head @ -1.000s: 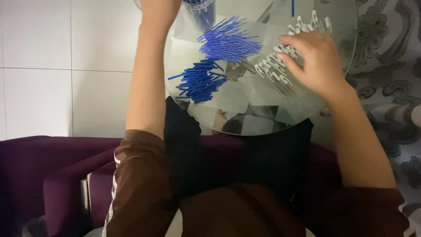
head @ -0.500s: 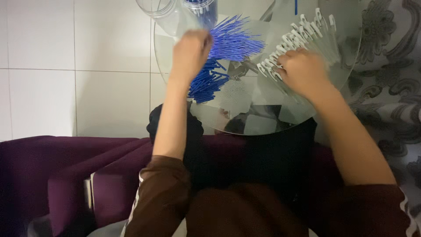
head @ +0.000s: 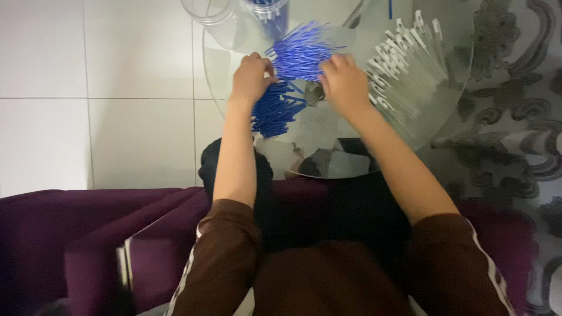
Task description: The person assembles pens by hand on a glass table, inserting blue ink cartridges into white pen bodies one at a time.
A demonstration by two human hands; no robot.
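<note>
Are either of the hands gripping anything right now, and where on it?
Cannot be told for certain: left hand and right hand both rest on the pile of blue sticks, fingers curled at its edges.

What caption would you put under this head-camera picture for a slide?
Seated at a round glass table, a person's left hand and right hand meet over a pile of thin blue sticks, beside clear tubes.

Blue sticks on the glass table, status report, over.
Left hand and right hand both on the blue sticks. Grip unclear. White pile beside right hand, nothing blocking.
</note>
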